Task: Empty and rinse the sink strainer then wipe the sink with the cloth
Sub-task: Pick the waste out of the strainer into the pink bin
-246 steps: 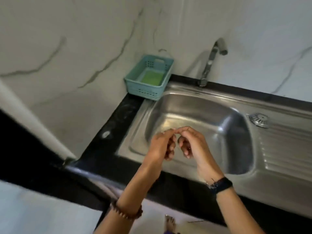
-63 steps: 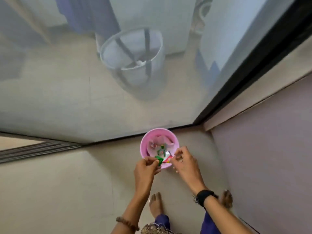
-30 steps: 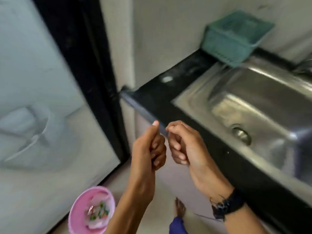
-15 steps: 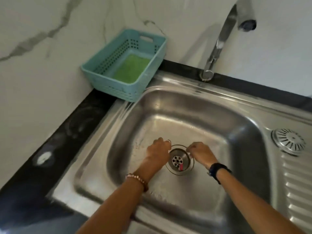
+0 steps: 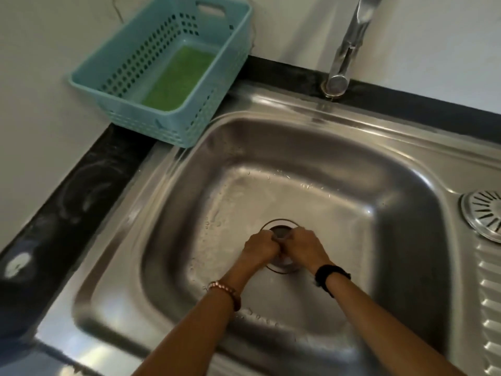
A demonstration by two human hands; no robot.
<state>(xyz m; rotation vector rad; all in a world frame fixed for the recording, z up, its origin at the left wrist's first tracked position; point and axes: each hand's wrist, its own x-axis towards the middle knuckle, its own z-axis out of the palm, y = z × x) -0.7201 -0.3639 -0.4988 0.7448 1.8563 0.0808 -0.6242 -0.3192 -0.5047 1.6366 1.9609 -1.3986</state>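
Strainer (image 5: pixel 282 233) sits in the drain at the sink (image 5: pixel 406 185) bottom, pinched from either side by the left hand (image 5: pixel 259 246) and right hand (image 5: pixel 303 248). Wet steel could let it slip. Beyond the drain's far-left, the cloth (image 5: pixel 177 78) waits in the basket (image 5: pixel 113 69).

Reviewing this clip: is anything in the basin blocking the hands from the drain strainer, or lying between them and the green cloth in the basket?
Nothing visible does. The left hand and right hand are already at the drain strainer on the sink floor. The green cloth lies alone in the blue basket at the basin's far-left corner.
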